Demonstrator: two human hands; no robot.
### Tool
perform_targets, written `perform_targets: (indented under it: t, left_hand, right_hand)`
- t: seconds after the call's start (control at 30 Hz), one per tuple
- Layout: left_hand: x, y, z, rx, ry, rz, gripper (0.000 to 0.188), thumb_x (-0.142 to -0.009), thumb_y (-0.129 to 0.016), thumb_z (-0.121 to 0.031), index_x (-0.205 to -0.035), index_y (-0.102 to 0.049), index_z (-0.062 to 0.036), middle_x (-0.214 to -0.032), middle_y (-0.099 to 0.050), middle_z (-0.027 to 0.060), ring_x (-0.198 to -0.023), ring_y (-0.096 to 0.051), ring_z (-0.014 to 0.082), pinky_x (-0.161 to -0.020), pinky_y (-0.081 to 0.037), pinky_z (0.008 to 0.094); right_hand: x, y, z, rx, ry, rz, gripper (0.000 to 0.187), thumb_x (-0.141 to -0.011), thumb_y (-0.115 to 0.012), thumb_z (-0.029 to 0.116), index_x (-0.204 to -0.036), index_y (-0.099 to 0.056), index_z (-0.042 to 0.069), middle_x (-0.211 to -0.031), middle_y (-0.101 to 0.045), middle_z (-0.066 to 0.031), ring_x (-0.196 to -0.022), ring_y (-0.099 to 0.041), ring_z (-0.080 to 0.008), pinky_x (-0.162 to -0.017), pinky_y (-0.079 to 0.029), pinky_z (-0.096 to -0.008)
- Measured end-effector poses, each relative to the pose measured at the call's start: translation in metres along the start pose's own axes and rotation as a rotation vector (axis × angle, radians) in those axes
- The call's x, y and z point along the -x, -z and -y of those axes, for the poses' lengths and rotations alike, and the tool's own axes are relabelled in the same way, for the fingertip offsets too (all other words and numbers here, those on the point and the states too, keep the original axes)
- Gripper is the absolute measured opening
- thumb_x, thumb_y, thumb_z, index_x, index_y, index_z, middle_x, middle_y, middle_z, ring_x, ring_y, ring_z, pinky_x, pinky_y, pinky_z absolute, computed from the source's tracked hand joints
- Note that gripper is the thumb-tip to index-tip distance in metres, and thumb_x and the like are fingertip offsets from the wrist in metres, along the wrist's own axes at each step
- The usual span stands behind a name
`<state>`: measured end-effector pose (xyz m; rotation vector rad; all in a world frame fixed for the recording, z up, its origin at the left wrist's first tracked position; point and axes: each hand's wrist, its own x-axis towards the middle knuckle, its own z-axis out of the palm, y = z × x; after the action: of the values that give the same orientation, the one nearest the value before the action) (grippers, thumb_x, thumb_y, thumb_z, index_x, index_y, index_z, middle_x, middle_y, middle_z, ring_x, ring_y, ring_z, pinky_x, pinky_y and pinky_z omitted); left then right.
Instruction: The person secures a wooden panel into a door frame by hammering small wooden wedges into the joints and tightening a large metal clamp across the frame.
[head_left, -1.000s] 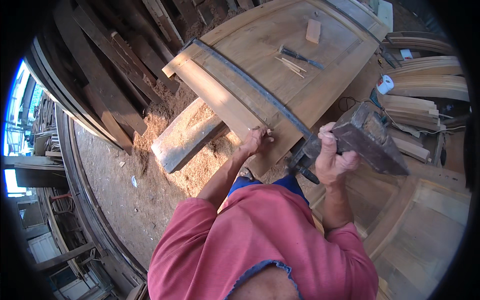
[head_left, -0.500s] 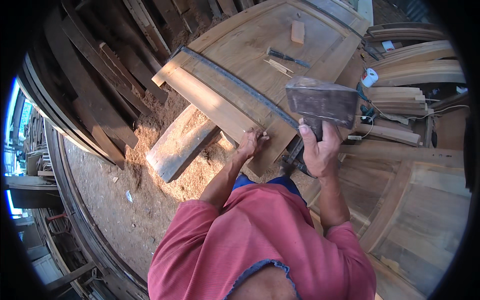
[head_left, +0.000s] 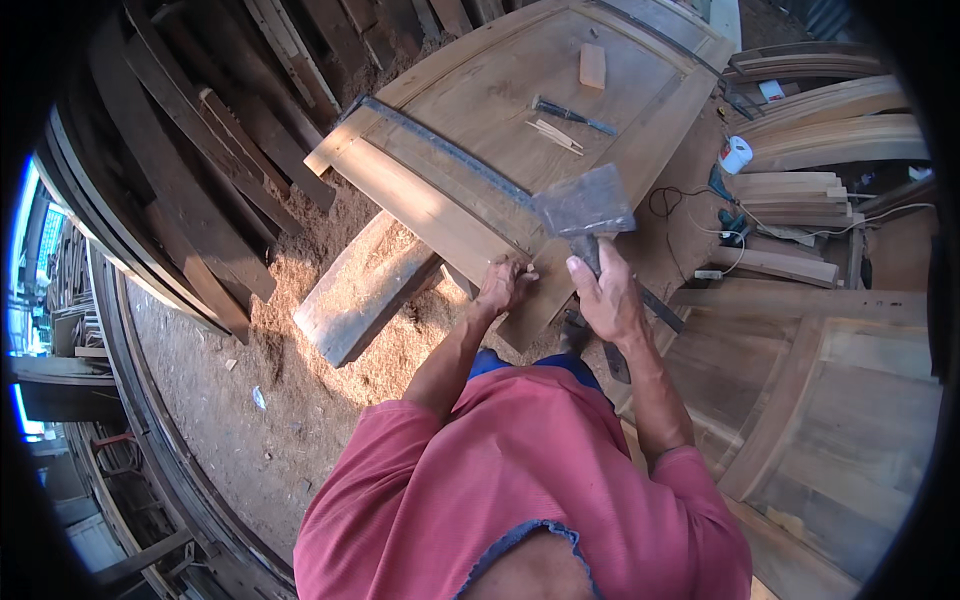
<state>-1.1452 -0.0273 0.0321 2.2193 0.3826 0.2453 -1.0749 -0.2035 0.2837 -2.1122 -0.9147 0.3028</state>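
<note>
The person's right hand (head_left: 607, 293) is wrapped around the handle of a big gray-brown mallet (head_left: 585, 203). The mallet's wide head is up over the near right part of a big wooden panel (head_left: 480, 110), tipped a little. The left hand (head_left: 507, 285) is at the near edge of the panel, with its fingers bent. They touch a small pale peg (head_left: 532, 270), but it is too small to tell if they pinch it tight.

A long metal bar (head_left: 450, 155) lies across the panel from the far left to the near right. Past the bar, on the panel, are a chisel (head_left: 575, 115), some thin sticks (head_left: 555, 138) just beside it, and a wood block (head_left: 593, 66) farther off. A thick beam (head_left: 350, 300) pokes out from under the panel on the left, with sawdust (head_left: 400, 350) around it. A second panel (head_left: 860, 400) is at the near right. Dark boards (head_left: 180, 150) stand far left. On the right are stacked pale boards (head_left: 845, 145), with a white tub (head_left: 735, 154) just beside them.
</note>
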Motion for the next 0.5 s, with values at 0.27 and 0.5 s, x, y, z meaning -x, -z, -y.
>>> perform_targets:
  t: [0.27, 0.5]
  left_hand:
    - [-0.004, -0.005, -0.003, 0.023, -0.056, -0.021, 0.025, -0.084, -0.072, -0.026, -0.094, -0.069, -0.0037, -0.093, -0.067, 0.0195, -0.091, -0.059, 0.0407, -0.083, -0.049, 0.0488]
    - [0.0, -0.008, -0.008, 0.033, -0.016, 0.031, 0.024, -0.081, -0.075, -0.024, -0.097, -0.072, -0.0053, -0.089, -0.067, 0.0197, -0.089, -0.061, 0.0394, -0.083, -0.05, 0.0476]
  right_hand:
    - [0.023, -0.028, -0.023, -0.104, 0.494, -0.34, 0.02, -0.094, -0.066, 0.017, -0.103, -0.064, -0.001, -0.088, -0.069, -0.0173, -0.076, -0.068, -0.0361, -0.07, -0.053, -0.0424]
    - [0.015, -0.041, -0.067, 0.302, -0.12, 0.147, 0.035, -0.096, -0.06, 0.028, -0.111, -0.055, -0.003, -0.09, -0.068, -0.0283, -0.087, -0.066, -0.0503, -0.076, -0.052, -0.0533]
